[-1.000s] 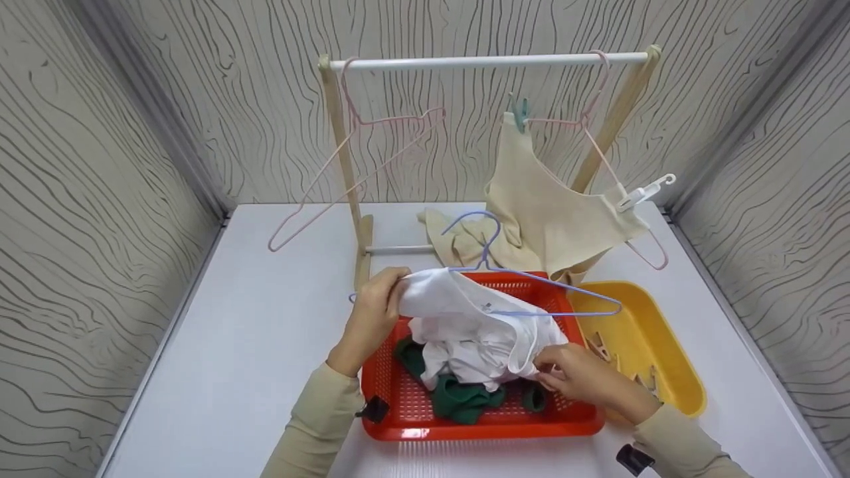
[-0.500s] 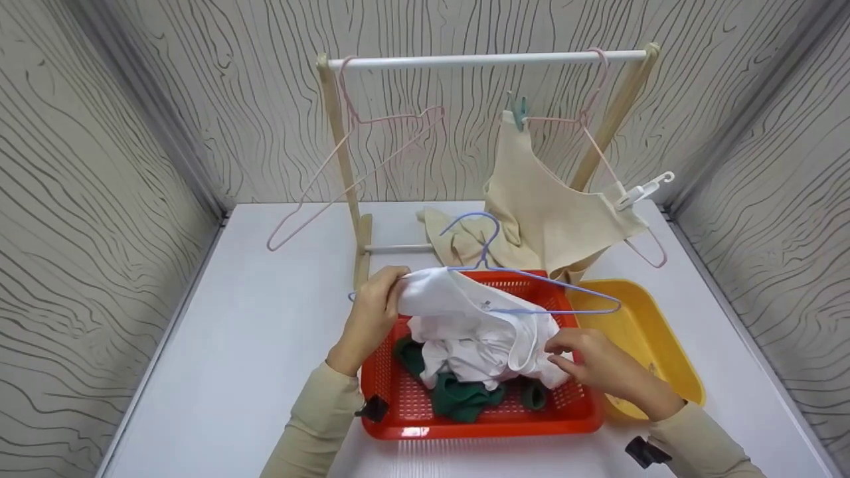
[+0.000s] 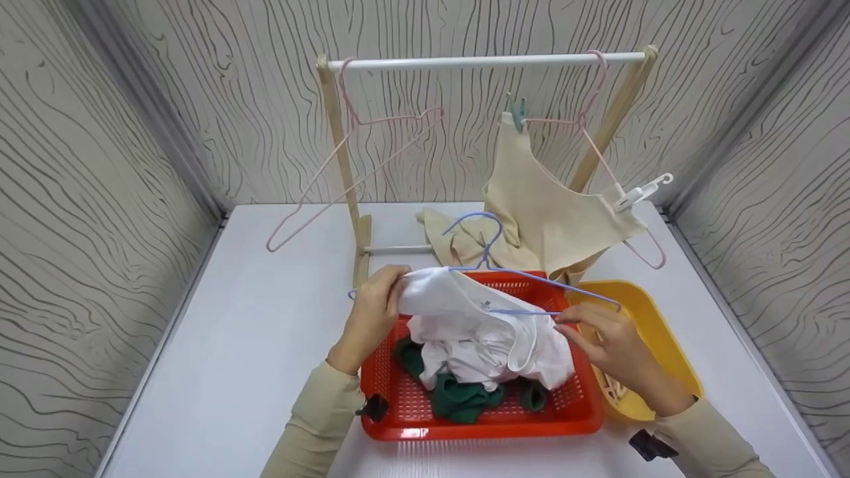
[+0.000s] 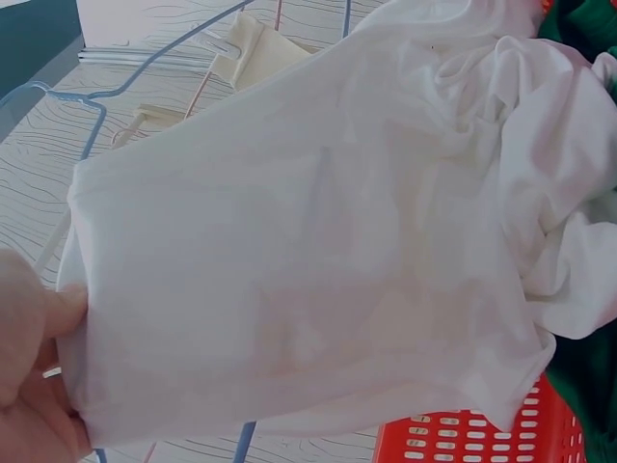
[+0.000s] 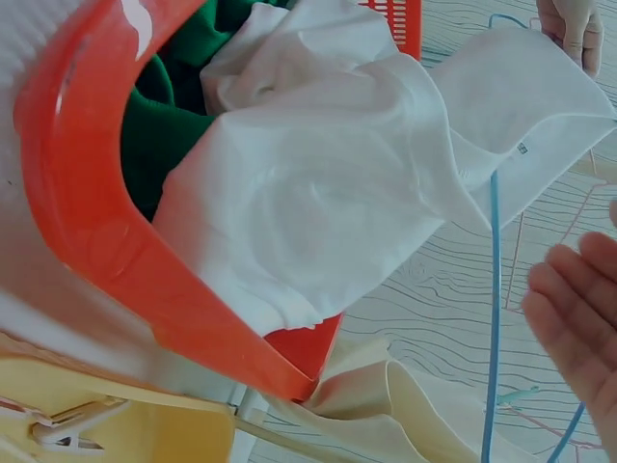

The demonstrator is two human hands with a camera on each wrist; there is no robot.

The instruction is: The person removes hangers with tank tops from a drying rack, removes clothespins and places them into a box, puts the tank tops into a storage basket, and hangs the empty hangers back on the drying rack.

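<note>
My left hand [image 3: 373, 312] pinches one shoulder of a white shirt [image 3: 478, 338], at the left end of a blue wire hanger [image 3: 488, 265]. That end of the hanger runs inside the shirt; its right arm is bare. The shirt's crumpled body hangs into a red plastic basket [image 3: 425, 428], over a green cloth garment [image 3: 465, 401]. My right hand [image 3: 621, 342] is beside the hanger's bare right end. In the right wrist view its fingers [image 5: 569, 299] are fairly straight and appear apart from the wire.
Behind stands a rack with a white bar [image 3: 478, 62]. From it hang a bare pink hanger [image 3: 312, 192] and another carrying a cream garment [image 3: 564, 206] with a teal clothespin [image 3: 518, 113] and a white clip [image 3: 644, 192]. Clothespins lie in a yellow tray [image 3: 664, 325].
My right hand has let go of the shirt's near right edge and moved up and right to the hanger's bare end. The left hand has kept its hold and place.
</note>
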